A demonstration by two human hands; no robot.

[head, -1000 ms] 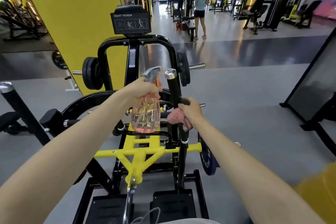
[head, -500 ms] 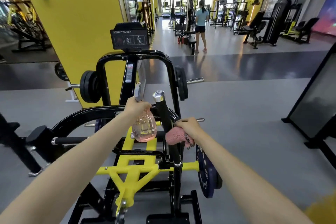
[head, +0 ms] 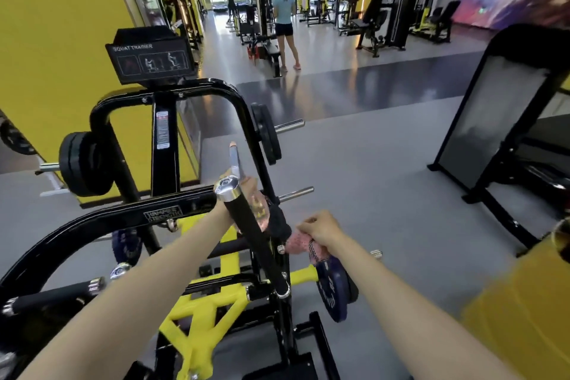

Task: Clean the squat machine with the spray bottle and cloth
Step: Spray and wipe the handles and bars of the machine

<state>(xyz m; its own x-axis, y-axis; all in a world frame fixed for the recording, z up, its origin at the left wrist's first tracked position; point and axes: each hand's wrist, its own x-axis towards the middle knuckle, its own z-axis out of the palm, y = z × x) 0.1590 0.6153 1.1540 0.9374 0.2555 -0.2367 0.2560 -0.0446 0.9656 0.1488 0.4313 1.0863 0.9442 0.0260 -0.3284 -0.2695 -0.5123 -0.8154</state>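
Right fingers: curled tight round the pink cloth [head: 298, 245], which is bunched up under the right hand [head: 321, 229]
Left fingers: mostly hidden behind the black bar [head: 256, 241]; from the bit that shows, the left hand [head: 249, 186] is wrapped round the spray bottle [head: 235, 162] near its top
Cloth: it sticks out to the left of the right fist and seems to touch the dark padded part just beside the bar
Bottle: its grey top pokes up above the bar's shiny cap, and its pink see-through body shows behind the bar
Bottle's way: it stands almost straight up and leans a little; the picture is too small to show which way the spout faces
Bar: its long way runs from the shiny cap, up and far, down to the near end by the yellow frame
What matters next: the bar lies just left of the cloth, so the right hand is the nearer one for wiping
My guess: the next wipe should slide along the bar, up or down, not across it
Squat machine [head: 163, 213]: black and yellow, right in front of both arms
Further out: a round weight [head: 334, 290] hangs below the right wrist, and a person stands far off on the gym floor
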